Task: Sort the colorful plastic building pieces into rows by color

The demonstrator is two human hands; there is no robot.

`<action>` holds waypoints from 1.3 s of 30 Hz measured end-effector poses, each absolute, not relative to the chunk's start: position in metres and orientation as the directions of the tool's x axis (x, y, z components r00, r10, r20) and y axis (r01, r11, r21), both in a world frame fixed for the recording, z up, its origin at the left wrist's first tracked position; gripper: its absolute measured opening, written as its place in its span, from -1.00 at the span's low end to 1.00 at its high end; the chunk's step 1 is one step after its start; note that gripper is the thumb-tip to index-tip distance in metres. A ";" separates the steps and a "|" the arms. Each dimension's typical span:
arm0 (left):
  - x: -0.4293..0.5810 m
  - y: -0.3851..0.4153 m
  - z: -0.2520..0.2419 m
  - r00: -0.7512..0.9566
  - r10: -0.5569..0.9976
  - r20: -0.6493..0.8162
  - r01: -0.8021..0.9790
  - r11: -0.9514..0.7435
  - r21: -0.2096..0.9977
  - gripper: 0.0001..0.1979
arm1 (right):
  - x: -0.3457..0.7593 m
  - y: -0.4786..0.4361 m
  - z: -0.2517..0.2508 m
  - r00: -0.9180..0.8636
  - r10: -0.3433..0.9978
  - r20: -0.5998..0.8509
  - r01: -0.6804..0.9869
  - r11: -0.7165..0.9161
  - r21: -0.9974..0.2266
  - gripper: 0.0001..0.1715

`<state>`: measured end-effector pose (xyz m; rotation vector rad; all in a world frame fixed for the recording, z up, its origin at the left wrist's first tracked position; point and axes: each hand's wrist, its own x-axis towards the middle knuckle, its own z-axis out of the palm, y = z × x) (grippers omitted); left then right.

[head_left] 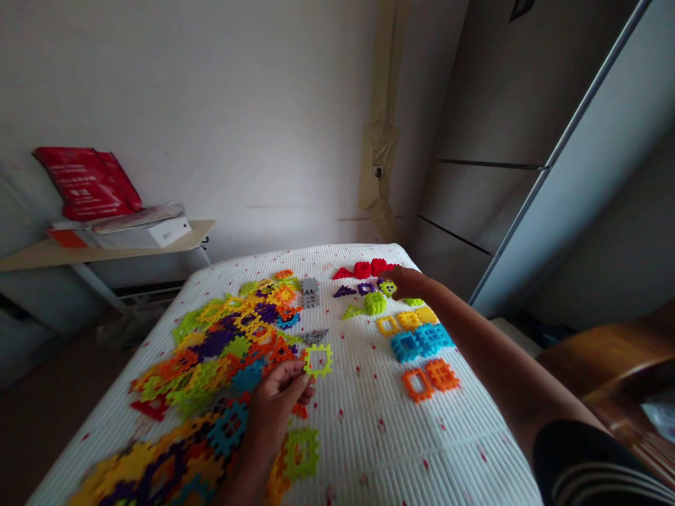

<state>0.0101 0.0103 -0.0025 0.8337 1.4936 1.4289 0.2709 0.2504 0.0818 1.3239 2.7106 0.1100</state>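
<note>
My left hand (279,390) pinches a yellow-green square-frame building tile (328,360) by its left edge, holding it over the ribbed cloth. My right hand (409,283) reaches far out to the sorted tiles, its fingers around a small yellow-green tile (387,287) beside a purple square tile (365,288); the hand partly hides this spot. Nearer me than the right hand lie a green tile stack (376,303), yellow tiles (408,320), blue tiles (431,339) and orange tiles (441,374). Red tiles (363,269) lie beyond it.
A large mixed pile of notched tiles (211,344) covers the left side of the bed-like surface (380,443). Grey tiles (310,292) lie between pile and groups. A shelf (195,235) with boxes and a red bag (87,184) stands left; a cabinet (474,176) stands right.
</note>
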 end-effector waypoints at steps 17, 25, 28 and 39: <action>0.009 0.010 0.000 -0.386 0.909 -0.154 -0.109 0.121 0.987 -0.66 | 0.240 0.252 0.066 -0.654 0.742 -0.148 0.736 0.669 0.100 -0.17; 0.010 0.010 -0.003 -0.405 0.903 -0.141 -0.112 0.104 0.988 -0.66 | 0.234 0.246 0.066 -0.704 0.698 -0.128 0.686 0.716 0.131 -0.05; 0.013 0.009 -0.004 -0.435 0.893 -0.111 -0.102 0.073 0.992 -0.68 | 0.227 0.243 0.062 -0.755 0.643 -0.131 0.614 0.762 0.205 -0.07; 0.014 0.008 0.001 -0.451 0.886 -0.106 -0.087 0.074 0.993 -0.69 | 0.216 0.235 0.043 -0.797 0.587 -0.143 0.521 0.788 0.329 -0.40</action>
